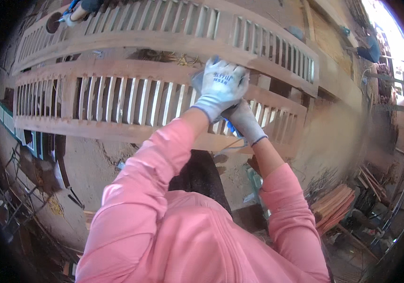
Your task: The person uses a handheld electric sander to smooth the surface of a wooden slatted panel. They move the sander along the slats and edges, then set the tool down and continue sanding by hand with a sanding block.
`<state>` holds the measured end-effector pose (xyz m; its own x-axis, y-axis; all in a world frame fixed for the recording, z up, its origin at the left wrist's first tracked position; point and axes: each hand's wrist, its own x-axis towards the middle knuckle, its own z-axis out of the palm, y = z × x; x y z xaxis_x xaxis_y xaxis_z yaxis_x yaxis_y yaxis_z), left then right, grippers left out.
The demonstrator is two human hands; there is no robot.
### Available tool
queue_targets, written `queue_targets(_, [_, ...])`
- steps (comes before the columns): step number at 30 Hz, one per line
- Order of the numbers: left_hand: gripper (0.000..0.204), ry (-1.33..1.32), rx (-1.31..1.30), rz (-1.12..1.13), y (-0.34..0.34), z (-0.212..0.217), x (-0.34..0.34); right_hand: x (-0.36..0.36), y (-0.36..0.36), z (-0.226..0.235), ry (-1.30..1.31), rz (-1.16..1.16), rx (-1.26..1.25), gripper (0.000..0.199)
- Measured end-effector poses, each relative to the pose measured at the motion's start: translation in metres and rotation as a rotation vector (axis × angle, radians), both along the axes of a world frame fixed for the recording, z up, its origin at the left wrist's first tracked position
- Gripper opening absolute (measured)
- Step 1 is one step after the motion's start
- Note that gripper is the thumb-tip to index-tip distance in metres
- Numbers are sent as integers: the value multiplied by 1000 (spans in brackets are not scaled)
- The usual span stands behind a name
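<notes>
My two hands, in white work gloves, are together over the near slatted wooden panel, close to its far rail. My left hand is closed over the front of a power tool. Nearer to me and slightly to the right, my right hand is wrapped round the rear of the same tool. Of this power tool, a bit of blue body shows below the gloves, and a thin cord trails from there; the rest is hidden. Beyond lies a second slatted panel, alongside the first.
At the far left, a co-worker's gloved hand holds a blue tool with a round dark disc. Another person is at the far right. Wooden boards are stacked at the right. Green slatted panels stand at the left.
</notes>
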<state>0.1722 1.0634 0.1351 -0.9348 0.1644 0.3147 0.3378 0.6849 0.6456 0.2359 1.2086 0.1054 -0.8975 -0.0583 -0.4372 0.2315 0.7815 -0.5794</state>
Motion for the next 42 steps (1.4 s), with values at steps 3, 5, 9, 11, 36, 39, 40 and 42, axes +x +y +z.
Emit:
queue_targets(3, [42, -49, -278, -379, -32, 9, 4, -21, 7, 19, 105, 339, 147, 67])
queue_targets(5, [61, -62, -261, -562, -60, 12, -4, -30, -5, 43, 44, 307, 378, 53])
queue_targets(9, [77, 77, -458, -482, -85, 14, -32, -85, -36, 52, 97, 420, 405, 36])
queue_targets(11, [72, -215, -514, -484, -76, 32, -48, -98, -39, 37, 98, 445, 401, 45])
queue_targets(36, [63, -131, -438, -793, 330, -3, -79, -65, 352, 35, 202, 176, 563, 33])
queue_targets(39, [63, -121, -443, -796, 341, 6, -71, -57, 360, 33, 191, 124, 599, 33])
queue_targets(40, [63, -129, -439, -804, 338, 7, -71, -55, 359, 27, 211, 117, 591, 33])
queue_targets(42, [62, -130, -409, -814, 321, 2, -73, -54, 345, 24, 239, 120, 595, 33])
